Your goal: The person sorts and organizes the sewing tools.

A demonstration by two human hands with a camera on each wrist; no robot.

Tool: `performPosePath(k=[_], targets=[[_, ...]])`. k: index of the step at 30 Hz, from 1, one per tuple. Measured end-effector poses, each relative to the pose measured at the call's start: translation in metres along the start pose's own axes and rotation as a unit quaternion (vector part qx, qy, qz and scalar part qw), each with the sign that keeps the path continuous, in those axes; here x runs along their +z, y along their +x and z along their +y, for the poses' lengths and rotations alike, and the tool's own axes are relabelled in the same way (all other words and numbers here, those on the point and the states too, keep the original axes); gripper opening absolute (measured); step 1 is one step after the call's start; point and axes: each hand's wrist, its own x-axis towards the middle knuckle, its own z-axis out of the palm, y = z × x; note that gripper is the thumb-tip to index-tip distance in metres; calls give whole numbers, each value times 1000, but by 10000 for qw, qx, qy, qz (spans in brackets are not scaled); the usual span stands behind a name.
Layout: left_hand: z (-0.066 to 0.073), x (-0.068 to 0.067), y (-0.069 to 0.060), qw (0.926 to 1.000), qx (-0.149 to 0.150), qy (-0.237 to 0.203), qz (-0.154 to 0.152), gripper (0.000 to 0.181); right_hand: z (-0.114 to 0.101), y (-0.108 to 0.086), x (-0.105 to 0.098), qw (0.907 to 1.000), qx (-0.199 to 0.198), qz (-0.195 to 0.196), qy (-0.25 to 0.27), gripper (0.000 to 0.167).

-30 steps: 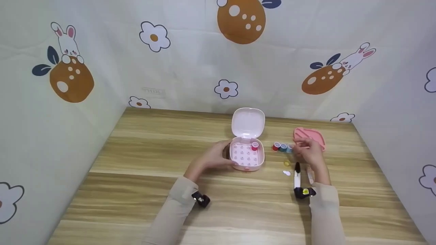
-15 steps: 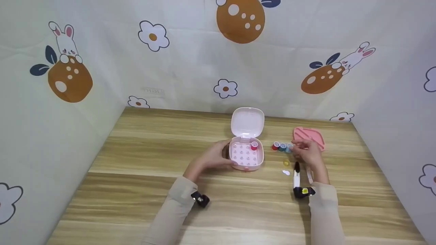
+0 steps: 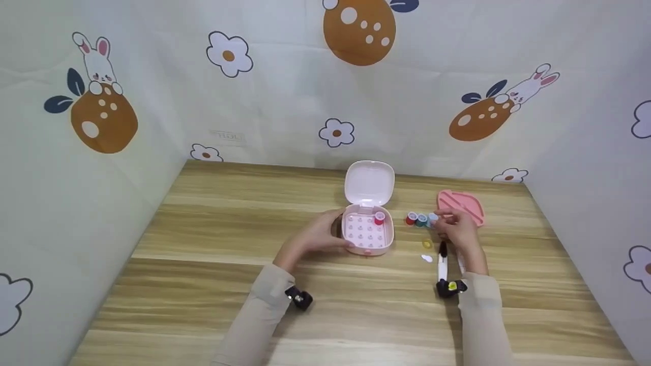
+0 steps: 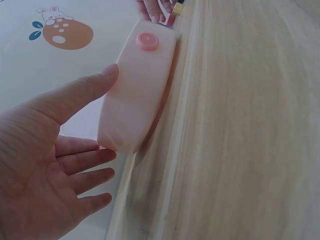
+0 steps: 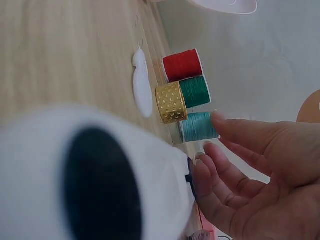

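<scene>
My left hand [image 3: 322,231] holds the left side of an open pink sewing box [image 3: 368,250], thumb by its front corner. Its fingertips meet the box's lower edge in the left wrist view. Small pegs cover the box's inside, and a red thread spool [image 3: 379,219] stands in its back right corner. My right hand [image 3: 457,231] pinches a light-blue thread spool [image 5: 198,126] between thumb and fingers. Beside that are a green thread spool [image 5: 195,92] and another red thread spool [image 5: 183,65]. A gold thimble [image 5: 171,103] stands in front of them.
A pink divided tray [image 3: 470,203] lies behind my right hand. Near my right wrist is a long white object with a dark tip [image 3: 443,259], blurred in the right wrist view. A small white needle threader [image 5: 142,85] lies near the thimble.
My right hand has shifted slightly left, and its fingers have come onto the light-blue spool. My left hand stays at the box.
</scene>
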Motion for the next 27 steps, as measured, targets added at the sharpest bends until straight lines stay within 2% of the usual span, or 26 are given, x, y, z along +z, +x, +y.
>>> performPosePath(k=[12, 20, 27], targets=[[0, 0, 0, 10000, -47, 57, 25, 93, 6, 4, -2, 10000, -23, 51, 50, 41], [-2, 1, 1, 10000, 25, 18, 6, 90, 1, 0, -4, 9996, 34, 152, -217, 40], [-2, 1, 0, 9999, 93, -36, -22, 89, -4, -1, -7, 9985, -195, 287, -431, 37]])
